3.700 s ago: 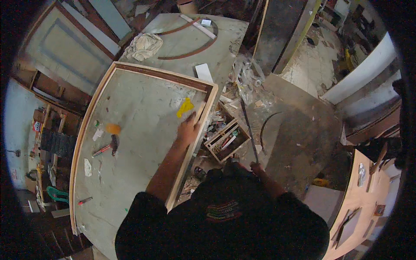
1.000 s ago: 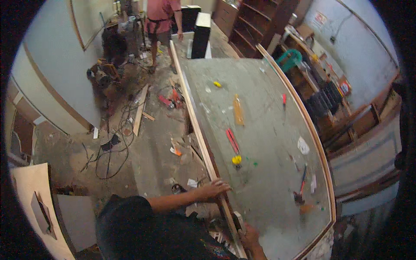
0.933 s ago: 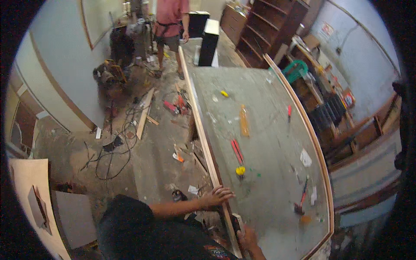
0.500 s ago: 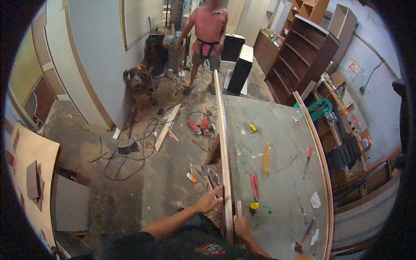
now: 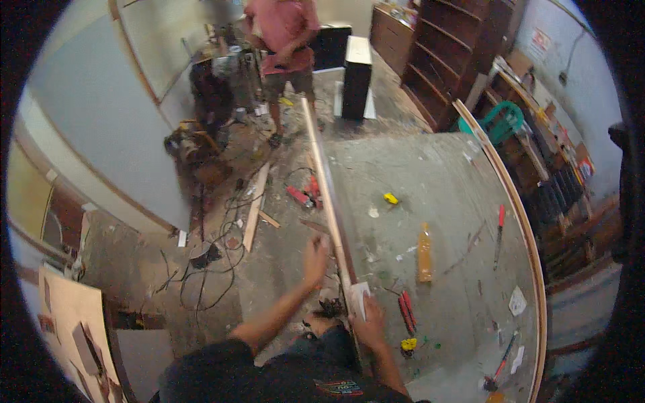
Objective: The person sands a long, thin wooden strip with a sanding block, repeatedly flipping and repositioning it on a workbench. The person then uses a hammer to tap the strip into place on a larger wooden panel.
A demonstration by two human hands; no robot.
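The pale wooden rail (image 5: 328,201) runs along the left edge of the desk (image 5: 430,174), its long axis going from the near edge toward the far edge, its far end jutting past that edge. The right hand (image 5: 371,328) is on the rail's inner side, toward the desk's near left corner, its grip closed on a pale block (image 5: 359,295) that lies just beside or against the rail; contact cannot be told. The left hand (image 5: 314,263) hangs outside the left edge, slightly farther from the near edge, the rail just to its right; blur hides how wide its grip is. A red-handled tool (image 5: 407,314) lies right of the block.
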